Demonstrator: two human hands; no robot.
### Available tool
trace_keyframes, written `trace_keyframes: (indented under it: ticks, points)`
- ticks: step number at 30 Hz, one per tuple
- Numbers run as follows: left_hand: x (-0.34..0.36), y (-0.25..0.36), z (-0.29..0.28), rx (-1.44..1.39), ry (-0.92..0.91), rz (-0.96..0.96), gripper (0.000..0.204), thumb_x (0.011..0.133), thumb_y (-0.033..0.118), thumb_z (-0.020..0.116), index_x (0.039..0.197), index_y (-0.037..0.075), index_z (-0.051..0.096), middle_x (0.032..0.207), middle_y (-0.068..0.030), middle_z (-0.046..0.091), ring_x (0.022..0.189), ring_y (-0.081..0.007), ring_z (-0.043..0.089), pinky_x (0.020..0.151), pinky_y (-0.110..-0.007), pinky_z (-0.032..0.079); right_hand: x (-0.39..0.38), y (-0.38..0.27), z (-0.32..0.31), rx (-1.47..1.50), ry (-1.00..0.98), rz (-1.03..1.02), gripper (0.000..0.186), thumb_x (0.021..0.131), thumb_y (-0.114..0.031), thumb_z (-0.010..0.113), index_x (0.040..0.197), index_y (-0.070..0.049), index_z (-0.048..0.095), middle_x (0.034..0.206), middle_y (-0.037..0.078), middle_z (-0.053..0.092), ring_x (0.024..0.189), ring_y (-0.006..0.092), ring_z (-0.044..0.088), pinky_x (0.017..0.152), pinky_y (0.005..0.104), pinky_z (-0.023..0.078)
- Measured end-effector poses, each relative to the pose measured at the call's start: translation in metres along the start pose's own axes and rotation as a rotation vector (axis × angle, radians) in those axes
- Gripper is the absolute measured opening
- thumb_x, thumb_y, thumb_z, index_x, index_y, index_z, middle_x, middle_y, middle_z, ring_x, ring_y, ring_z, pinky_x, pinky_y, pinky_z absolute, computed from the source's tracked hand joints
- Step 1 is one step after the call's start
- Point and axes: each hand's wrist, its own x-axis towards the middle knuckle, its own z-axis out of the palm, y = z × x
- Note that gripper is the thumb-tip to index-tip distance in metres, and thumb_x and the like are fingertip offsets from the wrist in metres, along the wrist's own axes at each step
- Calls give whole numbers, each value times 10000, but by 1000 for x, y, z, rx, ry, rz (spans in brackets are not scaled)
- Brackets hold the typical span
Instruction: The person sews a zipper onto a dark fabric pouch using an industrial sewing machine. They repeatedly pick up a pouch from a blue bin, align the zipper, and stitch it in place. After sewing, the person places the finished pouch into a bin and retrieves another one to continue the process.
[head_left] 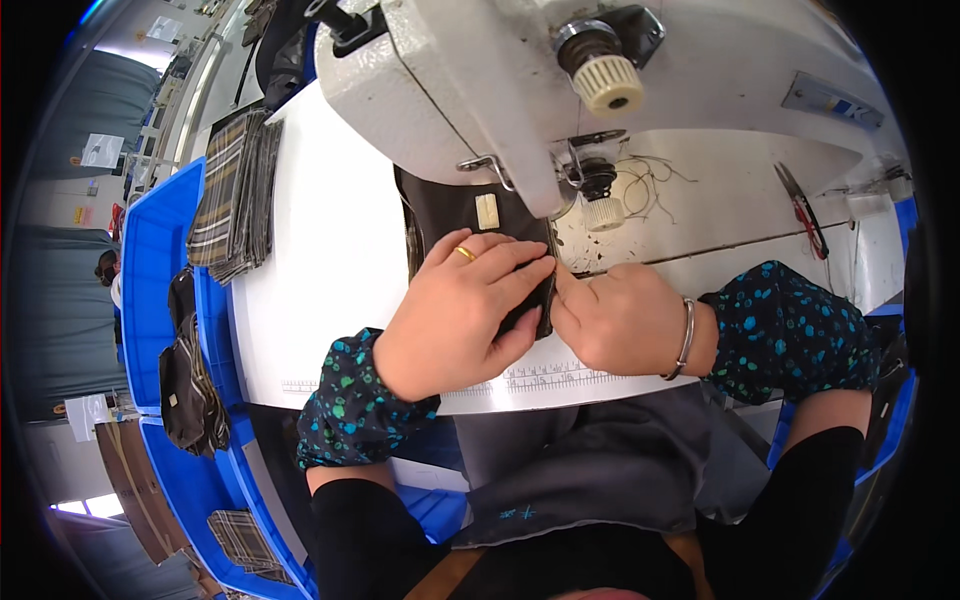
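A dark brown fabric piece (447, 207) with a small cream label (487, 212) lies under the head of a white sewing machine (430, 85). My left hand (440, 315), a gold ring on one finger, rests on the fabric with its fingers stretched toward the right edge. At that same edge my right hand (630, 320) is closed, thumb and forefinger pinching the fabric just in front of the needle area. The fingertips of both hands nearly meet there. The machine head hides the needle and the far end of the fabric.
Red-handled scissors (803, 212) lie right of the machine, and loose threads (650, 185) beside its dials. A ruler strip (560, 378) runs along the table's front edge. Plaid fabric pieces (235, 190) are stacked at left, by blue bins (150, 290) holding more cloth.
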Motion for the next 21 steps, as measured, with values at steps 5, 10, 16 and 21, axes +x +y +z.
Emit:
trace_keyframes:
  ticks: [5,10,16,21]
  points:
    - [-3,0,11,62,35,14,360,798,17,712,1156,-8,744,1234,-134,727,1110,-323,676,1004,-439,523,0,-3,-6,4,42,-57,212,800,-170,668,849,23,741,959,289,751,577,170,677,472,300,492]
    - [-6,6,10,116,23,-4,322,803,32,721,1122,8,755,1233,-104,736,1110,-294,680,1006,-448,522,1,-4,-8,-5,41,-65,227,794,-176,672,865,26,747,948,273,756,577,167,675,491,290,495]
    - [-2,2,10,173,51,-9,285,827,74,718,1103,19,762,1222,-87,742,1125,-288,679,1044,-480,496,2,4,-2,-38,28,-22,216,783,-160,678,894,14,739,1006,261,752,575,160,670,497,302,506]
    - [2,-15,20,192,140,-58,258,852,138,694,1068,24,775,1206,-76,740,1161,-279,654,1098,-563,440,7,19,7,-1,46,51,222,771,-132,687,942,5,726,1063,213,745,597,184,682,512,338,533]
